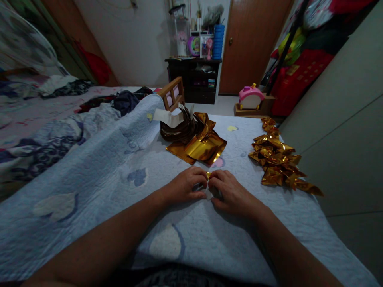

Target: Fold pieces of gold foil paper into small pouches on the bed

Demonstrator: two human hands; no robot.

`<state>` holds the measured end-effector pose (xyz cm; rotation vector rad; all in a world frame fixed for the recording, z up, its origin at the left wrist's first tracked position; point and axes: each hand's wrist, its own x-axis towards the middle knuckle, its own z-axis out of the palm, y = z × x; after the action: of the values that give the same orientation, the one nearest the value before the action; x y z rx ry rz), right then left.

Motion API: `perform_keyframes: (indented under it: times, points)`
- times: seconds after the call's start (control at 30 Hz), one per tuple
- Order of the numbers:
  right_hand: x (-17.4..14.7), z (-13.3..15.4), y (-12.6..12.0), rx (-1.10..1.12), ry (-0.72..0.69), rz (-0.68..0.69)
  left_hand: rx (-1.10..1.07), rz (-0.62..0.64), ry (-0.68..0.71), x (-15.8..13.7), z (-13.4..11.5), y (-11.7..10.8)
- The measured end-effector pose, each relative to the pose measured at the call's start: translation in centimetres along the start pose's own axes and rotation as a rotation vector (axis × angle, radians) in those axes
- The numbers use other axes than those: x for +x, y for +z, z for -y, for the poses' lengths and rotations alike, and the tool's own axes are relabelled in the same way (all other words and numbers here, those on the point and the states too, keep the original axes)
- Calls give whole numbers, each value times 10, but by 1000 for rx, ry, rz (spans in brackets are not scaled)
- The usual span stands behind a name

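Clothes (125,103) are lying on the pink sheet (67,105) at left. A blue heart-patterned quilt (98,179) is spreading across the foreground, its left side bulging into a ridge. Near its far edge, a gold paper stack (185,135) is fanning out; beyond, a dark cabinet (191,93) is standing. Mid-quilt, the left hand (191,184) is pinching a foil piece (208,174), and the right hand (229,189) is gripping its other side. Past the far edge, a pink toy (250,99) is sitting before a door (254,44). Folded foils (273,155) are lining the right edge.

On the quilt (101,191) I view remotely, foil sheets (203,148) lie left of folded foil pieces (273,148), before a cabinet (191,92).
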<state>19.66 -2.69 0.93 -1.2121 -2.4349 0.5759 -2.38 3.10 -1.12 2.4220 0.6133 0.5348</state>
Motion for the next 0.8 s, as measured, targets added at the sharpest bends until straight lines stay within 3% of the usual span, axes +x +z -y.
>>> perform_keyframes:
  times: [0.47,0.8]
  points:
    - [2,0,-1,6,-78,-46,-10,30,-20,1,-4,-4]
    - [2,-6,1,96,11,-74,10,-53,-60,2,-9,3]
